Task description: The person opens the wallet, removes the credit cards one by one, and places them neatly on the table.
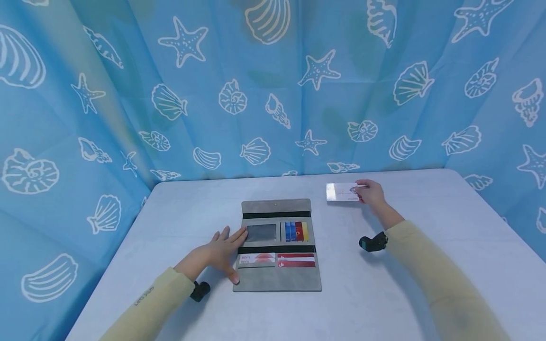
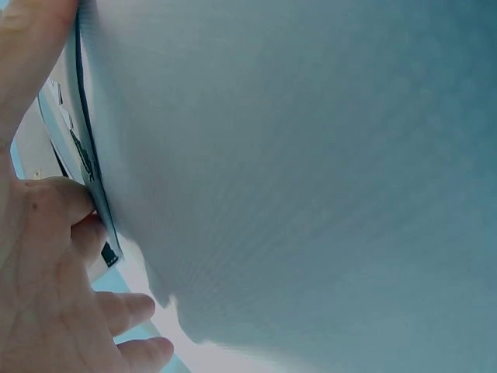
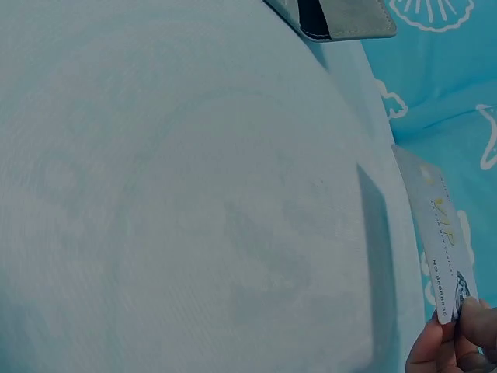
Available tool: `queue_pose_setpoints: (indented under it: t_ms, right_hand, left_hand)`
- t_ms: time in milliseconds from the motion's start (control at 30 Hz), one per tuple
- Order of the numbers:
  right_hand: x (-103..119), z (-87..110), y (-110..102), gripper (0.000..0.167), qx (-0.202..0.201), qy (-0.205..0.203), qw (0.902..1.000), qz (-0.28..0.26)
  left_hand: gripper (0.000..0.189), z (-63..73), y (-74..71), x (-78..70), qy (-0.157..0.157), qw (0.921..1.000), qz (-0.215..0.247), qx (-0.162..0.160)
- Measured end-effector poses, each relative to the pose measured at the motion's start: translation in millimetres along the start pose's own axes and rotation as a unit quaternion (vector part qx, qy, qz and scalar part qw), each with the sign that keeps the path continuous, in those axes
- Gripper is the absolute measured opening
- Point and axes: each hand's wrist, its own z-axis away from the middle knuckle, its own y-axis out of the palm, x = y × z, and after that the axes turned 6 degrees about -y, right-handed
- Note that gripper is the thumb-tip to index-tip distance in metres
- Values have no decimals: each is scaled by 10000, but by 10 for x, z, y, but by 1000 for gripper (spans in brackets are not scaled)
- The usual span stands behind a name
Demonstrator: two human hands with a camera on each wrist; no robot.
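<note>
Curtain cloth [image 1: 273, 94], blue and printed with white shells and starfish, walls you in behind and on both sides of the pale desk [image 1: 426, 265]. Near the middle of that desk lies an open grey wallet [image 1: 279, 272], spread flat, with black bands across it, a clear window pocket on its left half, a row of blue, red and yellow card edges beside the window, and two red-and-white cards in the lower slots. Your left hand [image 1: 217, 253] rests flat on the wallet's left edge, fingers straight and spread, fingertips reaching toward the window pocket; it holds nothing. In the left wrist view the thumb and fingers press against that edge. Your right hand [image 1: 370, 192] is well apart from the wallet, toward the far right of the desk, pinching one end of a white card [image 1: 341, 192] between thumb and fingers. In the right wrist view the card is lifted off the desk and casts a shadow on it. Bare desk lies between the card and the wallet. A small dark camera sits on each wrist.
</note>
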Motion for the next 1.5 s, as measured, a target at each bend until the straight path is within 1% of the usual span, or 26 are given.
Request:
queue_pose_setpoints:
  t_ms: [167,367,433,533,633,767,833,900,1000,1100,1200,1233,1367,1500]
  right_hand:
    - [-63,-58,97,38,-123,216,9996,-124]
    - [-114,-90,202,39,-260,428,9987,-74]
    - [-121,-88,227,38,-316,436,9985,-8]
    - [-126,-78,246,37,-370,349,9985,185]
    - [-112,-51,244,36,-359,154,9975,590]
    - [-99,-41,246,34,-351,-171,9916,1235]
    - [-106,-59,251,33,-369,-257,9888,1421]
    - [-118,-85,256,33,-365,-255,9879,1488]
    - [-137,-124,264,33,-314,-207,9875,1529]
    - [-134,-148,252,36,-90,-148,9873,1582]
    - [-115,-145,229,38,101,-124,9878,1549]
    - [-105,-144,220,39,207,-56,9886,1493]
    - [-69,-122,197,42,345,62,9899,1374]
    - [-67,-117,179,41,360,271,9925,1136]
  left_hand:
    - [124,5,11,7,23,10000,-36,-21]
    - [123,24,9,10,-1,10000,25,-18]
    - [123,28,3,9,23,10000,33,-19]
    - [123,25,-6,8,36,10000,0,-8]
    - [123,18,-11,9,44,10000,-24,3]
    - [122,20,-16,10,61,10000,-14,-26]
    - [121,24,-16,9,67,10000,-11,-48]
    - [122,31,-16,10,96,9999,-3,-68]
    - [122,42,-12,14,143,9999,23,-75]
    - [122,45,-12,15,201,9998,54,-67]
    - [122,46,-12,17,190,9998,50,-58]
    - [122,47,-11,19,199,9998,48,-71]
    - [122,53,-18,19,223,9997,22,-88]
    - [122,53,-27,15,260,9996,23,-92]
